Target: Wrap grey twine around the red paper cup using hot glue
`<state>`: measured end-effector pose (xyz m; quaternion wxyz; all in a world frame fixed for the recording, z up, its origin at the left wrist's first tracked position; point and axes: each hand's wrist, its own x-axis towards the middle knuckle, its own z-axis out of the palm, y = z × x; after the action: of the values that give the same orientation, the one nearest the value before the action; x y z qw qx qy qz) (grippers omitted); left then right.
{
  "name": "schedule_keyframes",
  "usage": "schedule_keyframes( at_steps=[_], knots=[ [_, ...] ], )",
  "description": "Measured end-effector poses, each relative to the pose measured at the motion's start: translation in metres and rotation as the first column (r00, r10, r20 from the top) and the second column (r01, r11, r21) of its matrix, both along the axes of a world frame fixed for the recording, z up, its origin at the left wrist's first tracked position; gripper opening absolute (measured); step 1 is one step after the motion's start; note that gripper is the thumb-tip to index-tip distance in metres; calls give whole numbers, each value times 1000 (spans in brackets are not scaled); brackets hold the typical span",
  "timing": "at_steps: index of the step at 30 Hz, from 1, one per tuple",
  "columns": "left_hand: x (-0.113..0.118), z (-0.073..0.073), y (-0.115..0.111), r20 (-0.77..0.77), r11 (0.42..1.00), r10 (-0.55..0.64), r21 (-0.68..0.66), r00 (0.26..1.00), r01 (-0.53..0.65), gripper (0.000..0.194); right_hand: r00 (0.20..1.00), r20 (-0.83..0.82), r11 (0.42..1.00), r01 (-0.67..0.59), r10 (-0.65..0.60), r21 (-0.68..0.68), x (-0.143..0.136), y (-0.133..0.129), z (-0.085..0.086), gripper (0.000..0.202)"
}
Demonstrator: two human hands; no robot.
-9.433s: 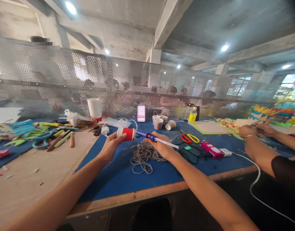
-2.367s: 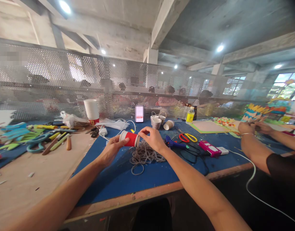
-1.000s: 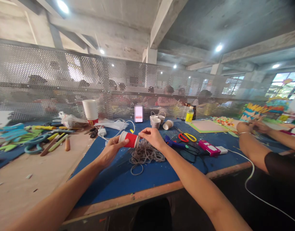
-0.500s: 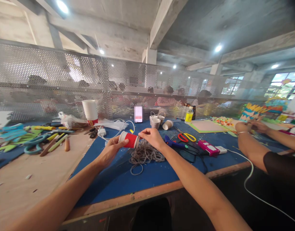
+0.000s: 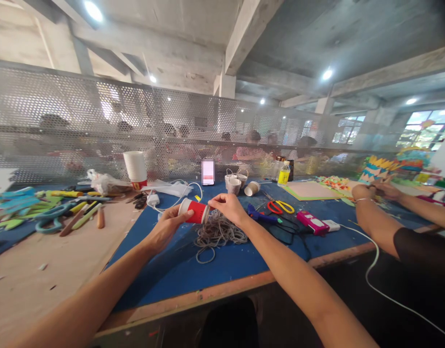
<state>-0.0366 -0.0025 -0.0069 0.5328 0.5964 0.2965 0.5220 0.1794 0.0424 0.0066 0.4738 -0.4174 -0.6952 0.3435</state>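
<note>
A red paper cup [image 5: 195,211] is being held on its side above the blue table [image 5: 229,263], gripped by the left hand [image 5: 168,226]. Its base end is being pinched by the right hand [image 5: 227,208], fingers closed, over a heap of grey cord [image 5: 217,234]. A glue gun [image 5: 260,215] and scissors [image 5: 280,207] are lying just right.

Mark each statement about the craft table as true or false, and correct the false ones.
1. The left hand holds a red paper cup on its side. True.
2. The right hand grips the scissors. False: the scissors lie on the blue mat; the right hand is at the cup's end.
3. A pile of grey cord lies just below the cup. True.
4. The stack of white cups stands to the right of the phone. False: it stands left of the phone.
</note>
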Motion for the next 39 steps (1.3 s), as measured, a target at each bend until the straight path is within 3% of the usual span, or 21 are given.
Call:
schedule_keyframes(
  at_steps=[10,21,29,34,39],
  knots=[
    [0,2,0,25,999,13,-39,1000,-12,29,1000,-20,1000,-4,4,2,-1,4,-3,17],
    [-1,2,4,117,996,23,-85,993,-13,27,997,-71,988,-9,20,151,1,14,-6,22],
    [-7,-3,13,222,993,25,-121,975,3,22,992,122,977,-53,28,207,-2,7,-10,20],
    [-5,-2,10,211,990,-11,-134,977,40,23,991,131,964,-6,-30,265,-5,5,-12,8],
    [-4,1,7,222,983,-21,-172,975,61,23,985,151,922,13,-78,388,-5,2,-12,9]
  ],
)
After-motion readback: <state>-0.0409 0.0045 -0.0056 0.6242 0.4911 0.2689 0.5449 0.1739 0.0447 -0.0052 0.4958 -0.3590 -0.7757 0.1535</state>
